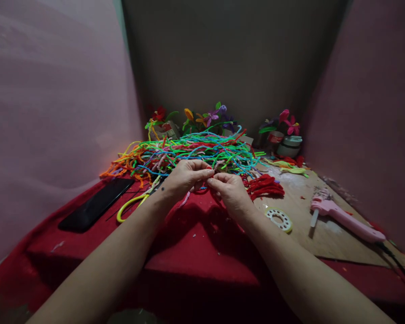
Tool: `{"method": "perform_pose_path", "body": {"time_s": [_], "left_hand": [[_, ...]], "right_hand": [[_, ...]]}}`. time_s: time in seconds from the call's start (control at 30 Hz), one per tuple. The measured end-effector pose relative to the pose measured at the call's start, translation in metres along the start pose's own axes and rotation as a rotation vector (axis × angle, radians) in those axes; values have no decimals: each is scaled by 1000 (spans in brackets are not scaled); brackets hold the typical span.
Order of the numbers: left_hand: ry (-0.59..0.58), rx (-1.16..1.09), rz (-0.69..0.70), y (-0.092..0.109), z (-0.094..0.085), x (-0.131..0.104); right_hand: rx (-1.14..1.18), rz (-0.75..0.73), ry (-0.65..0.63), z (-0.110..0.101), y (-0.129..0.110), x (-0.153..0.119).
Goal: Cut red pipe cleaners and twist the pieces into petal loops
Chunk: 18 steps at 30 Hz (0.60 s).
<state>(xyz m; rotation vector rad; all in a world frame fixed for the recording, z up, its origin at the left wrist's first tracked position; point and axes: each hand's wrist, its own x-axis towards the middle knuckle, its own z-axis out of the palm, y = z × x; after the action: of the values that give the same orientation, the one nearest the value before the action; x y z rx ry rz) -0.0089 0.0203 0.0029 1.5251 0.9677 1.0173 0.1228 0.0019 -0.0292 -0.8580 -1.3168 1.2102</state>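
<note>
My left hand (189, 174) and my right hand (230, 188) meet over the red cloth, fingertips touching. Both are closed in a pinch on what looks like a red pipe cleaner (208, 167), mostly hidden by the fingers. Just behind them spreads a tangled heap of coloured pipe cleaners (202, 147). A bundle of red pipe cleaners (265, 186) lies to the right of my right hand. Close to my left wrist are scissors with yellow handles (123, 212), partly covered by my forearm.
A black phone (96, 204) lies at the left. On the right, a board (303, 198) carries a pink glue gun (347, 219) with a cord, and a white holed spool (278, 219). Pipe-cleaner flowers (212, 116) and a small lidded jar (289, 146) stand at the back.
</note>
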Motion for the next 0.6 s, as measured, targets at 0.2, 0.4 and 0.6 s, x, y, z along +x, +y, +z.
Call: {"method": "perform_pose_path", "body": {"time_s": [0.2,0.4,0.6], "left_hand": [[-59,-55,7,-5,-6,3],[7,31,1,-3,-6,4],[-2,-121,-78,-7,-3,4]], "right_hand": [[7,17,-82,-4,2,2],[-69,26,-63,-3,-4,0],[17,35,-91,-4,3,2]]}}
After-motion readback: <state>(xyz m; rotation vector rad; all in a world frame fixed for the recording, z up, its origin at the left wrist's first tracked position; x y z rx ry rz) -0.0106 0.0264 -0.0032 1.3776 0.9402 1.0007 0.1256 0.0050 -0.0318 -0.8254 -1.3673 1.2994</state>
